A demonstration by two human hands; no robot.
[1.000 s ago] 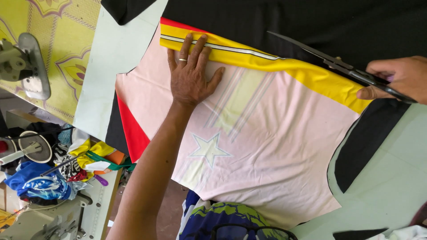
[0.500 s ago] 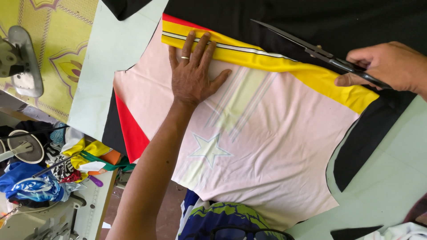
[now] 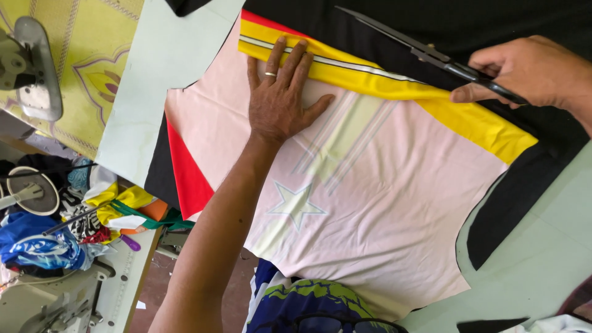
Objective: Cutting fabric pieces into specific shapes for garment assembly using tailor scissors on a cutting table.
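Note:
A pale pink garment panel (image 3: 382, 203) with a faint star and stripes lies face down on the light table (image 3: 542, 259). Along its far edge runs a yellow band (image 3: 370, 77) with a white stripe and a red edge. Under it sits black fabric (image 3: 493, 24). My left hand (image 3: 280, 92), a ring on one finger, presses flat on the panel with the fingertips over the yellow band. My right hand (image 3: 524, 71) grips long black scissors (image 3: 425, 52), whose blades point left over the black fabric just beyond the yellow band.
A sewing machine (image 3: 28, 68) stands at the far left over a yellow patterned cloth (image 3: 92, 55). Below it lies a heap of coloured fabric scraps (image 3: 92, 216) and another machine table (image 3: 68, 296). Blue-green clothing (image 3: 308, 302) shows at the bottom edge.
My right hand has moved the scissors left along the yellow band's far edge. The left hand has stayed flat on the panel.

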